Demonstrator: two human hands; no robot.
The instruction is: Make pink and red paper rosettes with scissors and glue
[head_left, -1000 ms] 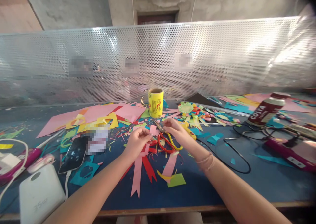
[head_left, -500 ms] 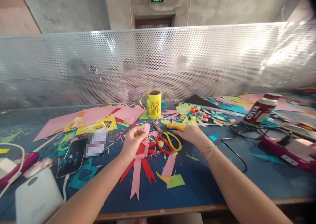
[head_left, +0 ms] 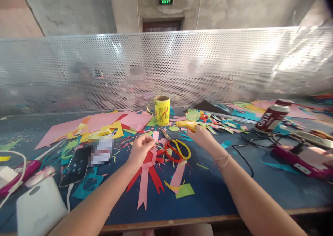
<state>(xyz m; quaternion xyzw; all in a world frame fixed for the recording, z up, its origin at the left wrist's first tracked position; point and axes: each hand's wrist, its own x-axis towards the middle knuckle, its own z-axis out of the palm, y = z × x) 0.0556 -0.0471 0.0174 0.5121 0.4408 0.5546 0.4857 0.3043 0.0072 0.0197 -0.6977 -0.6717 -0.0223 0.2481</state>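
Near the middle of the blue table, my left hand [head_left: 143, 146] is pinched on a small pink paper strip [head_left: 155, 135]. Just below it lies a pink ribbon shape [head_left: 143, 185] with red forked tails [head_left: 155, 180]. My right hand [head_left: 200, 135] is closed round a yellow glue gun [head_left: 187, 125], whose nozzle points left. Scissors [head_left: 177, 150] with red and yellow handles lie between my hands. Behind them a yellow cardboard tube [head_left: 162, 111] stands upright. A green paper piece [head_left: 185, 191] and a yellow curved scrap lie nearer the front edge.
On the left are a phone [head_left: 75, 166], a white power bank [head_left: 40, 206] and pink sheets [head_left: 96, 123]. To the right, a tilted Costa bottle [head_left: 272, 116], black cables [head_left: 249, 165] and a purple power strip [head_left: 292, 161]. A perforated metal screen [head_left: 156, 55] runs behind.
My right hand has lifted the yellow glue gun slightly and moved it up, and a pale cord now shows to its right. My left hand stays almost still with the pink strip.
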